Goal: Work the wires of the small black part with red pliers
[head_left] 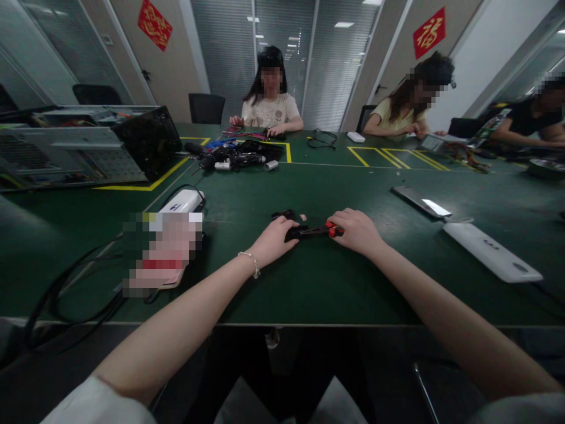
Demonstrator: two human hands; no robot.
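Left hand on black part, right hand on red-handled pliers.

Place: office room run as an electronics repair/assembly workshop.
Landmark: big green-matted table with yellow tape marking work bays.
Left end of table: opened PC cases, bare metal chassis.
Far side of table: heap of black cables & connectors; seated co-workers busy w/ small parts.
Near-middle of table: red-handled pliers against a small black part.
Right part of table: phone, white power strip.
Behind table: glass partitions w/ blinds, ceiling panel lights, office chairs — office bldg.
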